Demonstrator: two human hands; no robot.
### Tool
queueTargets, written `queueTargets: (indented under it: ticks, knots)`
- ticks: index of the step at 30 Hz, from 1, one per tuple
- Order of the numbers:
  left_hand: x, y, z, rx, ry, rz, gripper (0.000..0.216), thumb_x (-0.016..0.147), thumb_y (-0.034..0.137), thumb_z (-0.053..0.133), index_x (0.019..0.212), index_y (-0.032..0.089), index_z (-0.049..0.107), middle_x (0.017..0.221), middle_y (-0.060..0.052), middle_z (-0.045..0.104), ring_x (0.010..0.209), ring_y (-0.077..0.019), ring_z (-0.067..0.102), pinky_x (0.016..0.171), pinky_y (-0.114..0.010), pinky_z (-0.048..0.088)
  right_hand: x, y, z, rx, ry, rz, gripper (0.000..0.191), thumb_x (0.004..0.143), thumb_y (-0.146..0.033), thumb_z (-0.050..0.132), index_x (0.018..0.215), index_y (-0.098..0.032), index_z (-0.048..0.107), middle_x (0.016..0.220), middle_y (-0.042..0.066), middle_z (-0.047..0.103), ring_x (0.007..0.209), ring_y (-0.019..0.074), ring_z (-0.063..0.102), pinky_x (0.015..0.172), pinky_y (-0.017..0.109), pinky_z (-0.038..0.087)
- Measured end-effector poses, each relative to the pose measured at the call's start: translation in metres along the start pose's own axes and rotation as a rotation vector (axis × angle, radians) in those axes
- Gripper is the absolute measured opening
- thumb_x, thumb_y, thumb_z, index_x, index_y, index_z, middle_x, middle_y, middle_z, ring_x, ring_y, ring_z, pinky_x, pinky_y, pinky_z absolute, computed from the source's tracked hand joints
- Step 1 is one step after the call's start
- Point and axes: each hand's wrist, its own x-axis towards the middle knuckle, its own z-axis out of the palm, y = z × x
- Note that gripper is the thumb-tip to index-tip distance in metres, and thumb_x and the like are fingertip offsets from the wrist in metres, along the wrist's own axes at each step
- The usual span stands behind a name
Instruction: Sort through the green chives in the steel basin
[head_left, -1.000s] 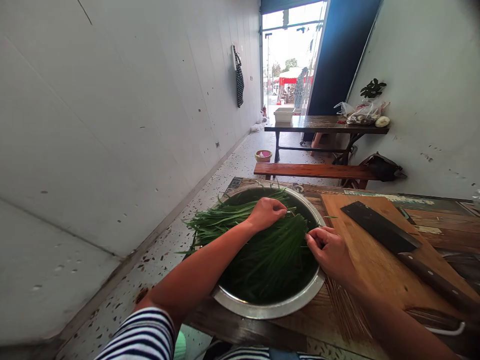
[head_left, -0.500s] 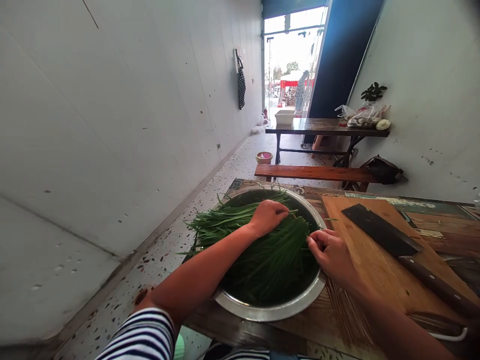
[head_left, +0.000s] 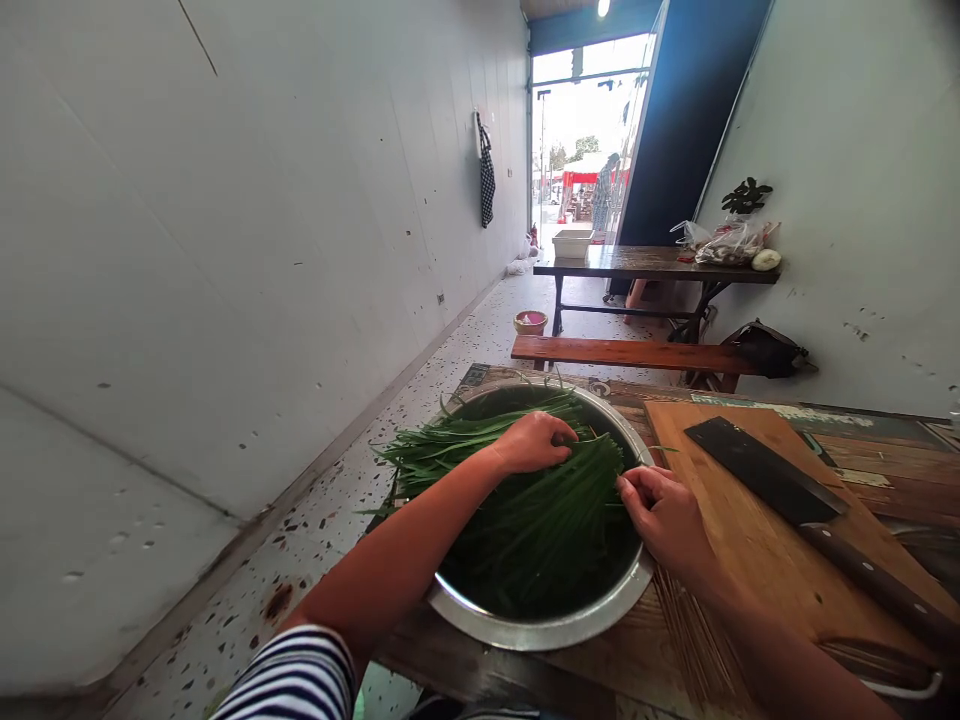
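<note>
A wide metal basin (head_left: 540,632) stands on the wooden table, holding a heap of long green garlic chives (head_left: 540,530). At the basin's far left, more of the leaves stick out over the rim. My left hand (head_left: 531,442) reaches across the heap, its fingers curled and pinching at the leaves near the middle. By the right rim my right hand (head_left: 664,508) is closed, thumb and forefinger pinched on the ends of some chives. A cleaver (head_left: 765,470) lies on a wooden cutting board (head_left: 739,520) to the right of that hand.
Behind the table are a red-brown bench (head_left: 615,351) with a black bag (head_left: 769,348) and a second table (head_left: 652,262) bearing a white tub (head_left: 572,244) and plastic bags (head_left: 731,242). A pink-lined basket (head_left: 530,322) sits on the floor. Someone stands outside the doorway.
My left hand has shifted slightly, its thumb and fingertips now lower over the chives. The right hand keeps its pinch at the rim. The view has tilted up a little.
</note>
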Motion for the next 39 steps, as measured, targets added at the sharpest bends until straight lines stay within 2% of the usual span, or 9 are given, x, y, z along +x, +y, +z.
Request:
queueTargets:
  ticks: [4, 7, 10, 16, 22, 27, 29, 34, 39]
  knots:
    - [-0.003, -0.007, -0.013, -0.150, -0.032, -0.064, 0.042, 0.079, 0.043, 0.052, 0.101, 0.012, 0.071, 0.077, -0.004, 0.066, 0.066, -0.0116, 0.055, 0.058, -0.020, 0.040, -0.001, 0.002, 0.000, 0.018, 0.000, 0.022, 0.028, 0.085, -0.037, 0.049, 0.066, -0.021, 0.061, 0.057, 0.001, 0.057, 0.062, 0.0157, 0.052, 0.061, 0.028, 0.041]
    - [-0.002, -0.014, -0.015, -0.126, -0.098, -0.016, 0.037, 0.079, 0.041, 0.054, 0.094, 0.013, 0.073, 0.076, -0.004, 0.065, 0.065, -0.0105, 0.053, 0.057, -0.019, 0.038, -0.001, 0.003, 0.001, 0.036, 0.002, 0.045, 0.029, 0.085, -0.039, 0.049, 0.067, -0.020, 0.061, 0.060, 0.002, 0.060, 0.064, 0.0162, 0.054, 0.061, 0.028, 0.042]
    - [0.000, -0.020, -0.010, -0.132, -0.129, 0.017, 0.034, 0.076, 0.039, 0.057, 0.093, 0.013, 0.072, 0.076, -0.003, 0.066, 0.065, -0.0098, 0.053, 0.056, -0.018, 0.038, -0.001, 0.004, 0.001, 0.055, 0.006, 0.049, 0.029, 0.084, -0.040, 0.049, 0.068, -0.020, 0.062, 0.063, 0.003, 0.062, 0.067, 0.0168, 0.055, 0.061, 0.028, 0.043]
    - [0.008, -0.017, 0.005, -0.252, -0.067, -0.108, 0.043, 0.080, 0.047, 0.050, 0.094, 0.013, 0.073, 0.070, -0.002, 0.064, 0.055, -0.0091, 0.050, 0.053, -0.020, 0.039, -0.001, 0.004, 0.001, 0.063, 0.022, 0.020, 0.027, 0.084, -0.038, 0.050, 0.068, -0.020, 0.062, 0.064, 0.003, 0.064, 0.068, 0.0170, 0.056, 0.062, 0.028, 0.044]
    - [0.009, -0.004, 0.011, -0.251, -0.114, -0.028, 0.032, 0.080, 0.033, 0.054, 0.099, 0.015, 0.073, 0.084, -0.003, 0.071, 0.073, -0.0125, 0.059, 0.065, -0.020, 0.044, -0.001, 0.003, 0.001, 0.058, 0.023, -0.011, 0.025, 0.084, -0.038, 0.051, 0.069, -0.021, 0.063, 0.067, 0.003, 0.065, 0.072, 0.0176, 0.057, 0.066, 0.030, 0.045]
    - [0.008, -0.005, 0.009, -0.216, -0.188, -0.004, 0.029, 0.078, 0.029, 0.055, 0.097, 0.017, 0.073, 0.084, -0.001, 0.071, 0.073, -0.0118, 0.060, 0.065, -0.018, 0.044, -0.002, 0.005, 0.002, 0.068, 0.014, -0.010, 0.026, 0.084, -0.038, 0.051, 0.069, -0.021, 0.064, 0.068, 0.003, 0.066, 0.070, 0.0172, 0.058, 0.065, 0.029, 0.045]
    - [0.010, -0.007, 0.009, -0.185, -0.144, -0.018, 0.026, 0.077, 0.027, 0.056, 0.093, 0.015, 0.073, 0.083, -0.002, 0.071, 0.073, -0.0117, 0.059, 0.065, -0.018, 0.044, -0.002, 0.005, 0.003, 0.078, 0.011, 0.008, 0.026, 0.084, -0.038, 0.052, 0.070, -0.021, 0.064, 0.069, 0.003, 0.066, 0.070, 0.0169, 0.058, 0.063, 0.029, 0.045]
    - [0.017, -0.012, 0.013, -0.288, 0.210, -0.080, 0.024, 0.077, 0.026, 0.058, 0.090, 0.009, 0.072, 0.074, -0.004, 0.068, 0.064, -0.0101, 0.057, 0.061, -0.020, 0.044, -0.002, 0.003, 0.001, 0.077, 0.002, 0.022, 0.027, 0.084, -0.039, 0.051, 0.071, -0.020, 0.064, 0.069, 0.003, 0.065, 0.067, 0.0163, 0.057, 0.061, 0.028, 0.045]
    - [0.018, -0.011, 0.020, -0.546, 0.220, -0.126, 0.024, 0.078, 0.025, 0.059, 0.090, 0.007, 0.069, 0.064, -0.002, 0.062, 0.055, -0.0071, 0.053, 0.055, -0.018, 0.043, 0.000, -0.001, -0.001, 0.055, -0.002, 0.003, 0.027, 0.084, -0.039, 0.050, 0.067, -0.021, 0.063, 0.064, 0.002, 0.063, 0.064, 0.0161, 0.056, 0.058, 0.028, 0.044]
